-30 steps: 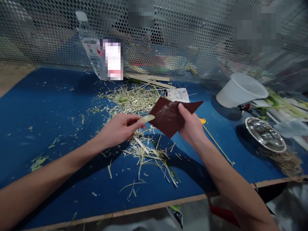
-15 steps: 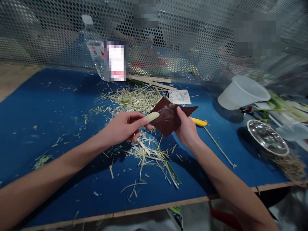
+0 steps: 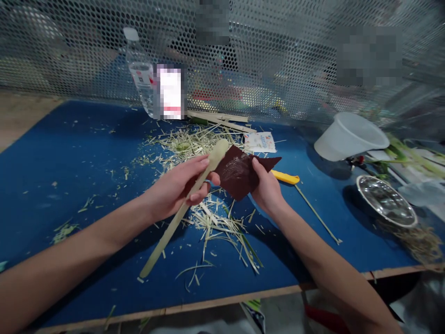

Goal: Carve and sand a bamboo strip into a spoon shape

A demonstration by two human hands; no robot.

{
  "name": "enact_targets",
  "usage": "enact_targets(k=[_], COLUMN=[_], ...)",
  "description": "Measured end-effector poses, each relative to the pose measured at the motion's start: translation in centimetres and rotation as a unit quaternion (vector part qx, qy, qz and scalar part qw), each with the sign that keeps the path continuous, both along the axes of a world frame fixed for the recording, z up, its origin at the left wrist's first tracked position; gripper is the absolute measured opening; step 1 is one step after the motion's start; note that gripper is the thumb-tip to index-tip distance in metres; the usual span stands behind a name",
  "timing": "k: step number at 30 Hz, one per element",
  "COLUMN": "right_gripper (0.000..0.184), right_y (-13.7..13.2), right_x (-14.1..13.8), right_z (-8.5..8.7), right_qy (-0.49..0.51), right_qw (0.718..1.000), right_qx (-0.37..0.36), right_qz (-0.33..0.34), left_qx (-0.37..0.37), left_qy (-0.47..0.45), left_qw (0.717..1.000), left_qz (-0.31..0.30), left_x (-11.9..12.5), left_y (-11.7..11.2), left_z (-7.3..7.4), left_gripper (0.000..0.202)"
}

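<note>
My left hand point(image 3: 175, 188) grips a pale bamboo stick point(image 3: 184, 204), its rounded upper end rising just beside the sheet of dark brown sandpaper point(image 3: 239, 171) pinched in my right hand point(image 3: 267, 190). My hands are close together but not clamped on the same thing, and my fingers hide part of the stick. The stick's lower end slants out over the blue surface point(image 3: 69, 139), above a scatter of bamboo shavings point(image 3: 219, 227). Past my right hand lie a yellow-handled tool point(image 3: 285, 176), whose far end I can't make out, and a thin stick point(image 3: 316, 218). Further off are a steel bowl point(image 3: 385, 202) and a white plastic cup point(image 3: 349, 137) on its side. A pixelated patch point(image 3: 169, 93) beside the water bottle point(image 3: 141, 69) hides whatever is there.
</note>
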State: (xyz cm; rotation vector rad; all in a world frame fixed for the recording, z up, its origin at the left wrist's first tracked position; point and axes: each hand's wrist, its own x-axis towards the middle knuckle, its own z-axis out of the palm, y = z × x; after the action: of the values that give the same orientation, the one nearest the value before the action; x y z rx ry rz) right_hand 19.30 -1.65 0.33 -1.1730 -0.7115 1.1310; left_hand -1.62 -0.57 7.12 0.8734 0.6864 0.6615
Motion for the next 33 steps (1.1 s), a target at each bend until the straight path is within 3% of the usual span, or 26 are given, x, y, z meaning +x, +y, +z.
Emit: enact_targets(k=[5,9,13,15,17,18,21,23,28,33], right_gripper=[0.045,0.048,0.054,0.052,0.046,0.045,0.058,0.073,0.084,0.079], right_y=[-0.2,0.1,-0.3,-1.1,-2.1,-2.6,-3.5,-3.5,-2.5,-2.0], right_x=[-0.1,0.0,0.3,0.6,0.7,0.7,0.3,-0.1,0.0,0.5], right_z=[0.4,0.2,-0.3,-0.2,0.0,0.2,0.5,0.5,0.5,0.7], right_qy=[0.035,0.048,-0.015,-0.109,-0.255,-0.341,-0.557,-0.622,-0.653,-0.647], right_qw=[0.999,0.999,0.992,0.977,0.945,0.913,0.766,0.698,0.641,0.662], right_qx=[-0.003,0.008,0.053,0.092,0.164,0.211,0.310,0.329,0.370,0.352], right_qz=[0.005,-0.008,-0.114,-0.156,-0.123,-0.078,0.085,0.136,0.163,0.139], left_qx=[-0.046,-0.016,0.057,0.064,0.041,0.020,-0.067,-0.123,-0.175,-0.202], left_qy=[0.001,0.002,0.029,0.032,0.017,0.007,-0.026,-0.051,-0.090,-0.091], left_qw=[0.999,0.998,0.993,0.994,0.998,0.999,0.997,0.990,0.977,0.971], left_qz=[-0.028,-0.062,-0.100,-0.079,-0.046,-0.036,-0.038,-0.053,-0.080,-0.089], left_x=[0.2,0.1,0.1,0.4,0.6,0.7,0.9,0.9,0.4,0.3], left_y=[-0.3,-0.2,-0.4,-0.7,-1.0,-1.2,-1.6,-1.6,-1.2,-0.8], left_z=[-0.7,-1.3,-1.9,-2.0,-2.1,-2.1,-2.1,-2.0,-1.8,-1.6], left_gripper=[0.031,0.017,0.019,0.018,0.031,0.037,0.027,0.015,0.030,0.041])
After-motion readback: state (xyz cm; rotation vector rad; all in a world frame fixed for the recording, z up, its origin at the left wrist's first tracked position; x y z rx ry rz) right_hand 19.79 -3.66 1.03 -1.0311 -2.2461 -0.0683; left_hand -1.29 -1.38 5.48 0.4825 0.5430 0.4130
